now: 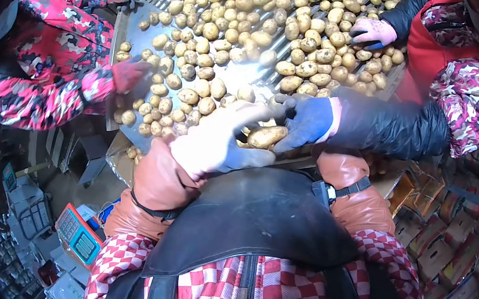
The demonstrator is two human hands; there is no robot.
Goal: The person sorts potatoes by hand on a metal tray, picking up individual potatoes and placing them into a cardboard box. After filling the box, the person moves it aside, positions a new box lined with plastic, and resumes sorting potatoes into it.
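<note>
The left hand (216,140), in a pale, blurred glove, is stretched forward with its fingers (250,114) extended and nothing gripped, just left of a long tan oval potato (267,136) at the near edge of the grey metal bench (239,75). The right hand is hidden under a co-worker's blue-gloved hand (307,122) just right of that potato. Beyond it, small tan potatoes (259,11) are heaped.
</note>
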